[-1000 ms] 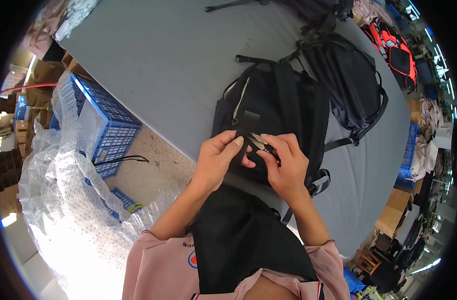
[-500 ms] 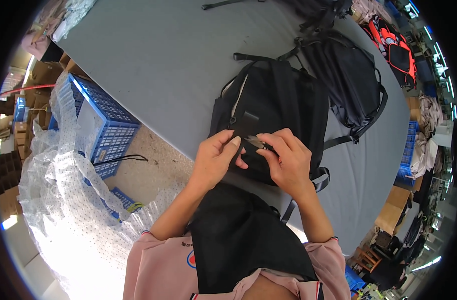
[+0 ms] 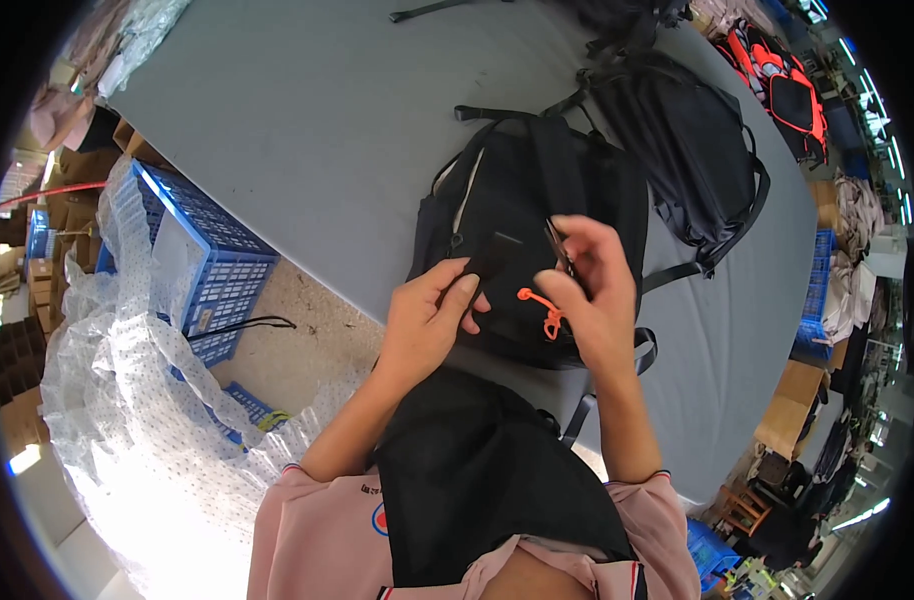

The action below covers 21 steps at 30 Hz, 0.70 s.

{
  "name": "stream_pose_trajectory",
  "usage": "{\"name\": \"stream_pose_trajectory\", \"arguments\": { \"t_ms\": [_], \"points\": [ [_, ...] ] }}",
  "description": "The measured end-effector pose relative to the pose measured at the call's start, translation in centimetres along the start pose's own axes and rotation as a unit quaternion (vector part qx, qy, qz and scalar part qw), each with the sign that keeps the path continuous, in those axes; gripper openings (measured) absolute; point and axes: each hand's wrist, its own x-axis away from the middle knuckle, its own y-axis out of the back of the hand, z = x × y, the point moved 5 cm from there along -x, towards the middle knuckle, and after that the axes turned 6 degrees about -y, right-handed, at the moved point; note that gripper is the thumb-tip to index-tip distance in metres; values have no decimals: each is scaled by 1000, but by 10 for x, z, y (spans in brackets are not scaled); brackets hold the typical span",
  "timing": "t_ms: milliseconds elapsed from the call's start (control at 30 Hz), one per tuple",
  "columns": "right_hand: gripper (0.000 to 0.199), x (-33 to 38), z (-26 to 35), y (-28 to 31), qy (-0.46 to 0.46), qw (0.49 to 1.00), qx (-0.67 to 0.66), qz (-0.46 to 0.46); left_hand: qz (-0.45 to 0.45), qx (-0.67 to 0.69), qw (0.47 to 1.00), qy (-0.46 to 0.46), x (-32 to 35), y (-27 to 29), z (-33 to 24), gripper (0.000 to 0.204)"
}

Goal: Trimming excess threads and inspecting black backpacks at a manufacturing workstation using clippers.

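Observation:
A black backpack (image 3: 512, 200) lies on the grey table in front of me, its side zip edged with a pale line. My left hand (image 3: 432, 315) is closed at the bag's near left part, thumb and forefinger pinching a black piece of it. My right hand (image 3: 597, 285) is closed around small dark thread snips (image 3: 557, 245), held over the bag's right half with the blades pointing away from me. An orange cord (image 3: 551, 312) with a looped end hangs beside the right thumb. The palm hides most of the snips.
Another black backpack (image 3: 677, 150) lies at the right, straps touching the first. The grey table (image 3: 307, 150) spreads to the far left. Left of it stand a blue crate (image 3: 227, 270) and crumpled clear plastic wrap (image 3: 127, 400). An orange-and-black bag (image 3: 787, 95) is at the far right.
My right hand with the snips has drawn away from the left fingertips, up and to the right. The orange cord has come into sight. The left hand keeps its pinch.

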Motion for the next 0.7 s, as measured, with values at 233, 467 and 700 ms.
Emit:
{"name": "stream_pose_trajectory", "arguments": {
  "t_ms": [233,467,700],
  "points": [
    [31,26,-12,-29,323,891,318,26,49,385,913,129,5,-12,-19,39],
    [39,35,-9,-13,196,951,235,37,44,220,974,6,3,-9,0,41],
    [10,18,-32,-7,-44,992,95,65,15,111,993,-24,-1,-20,-5,26]
  ]
}}
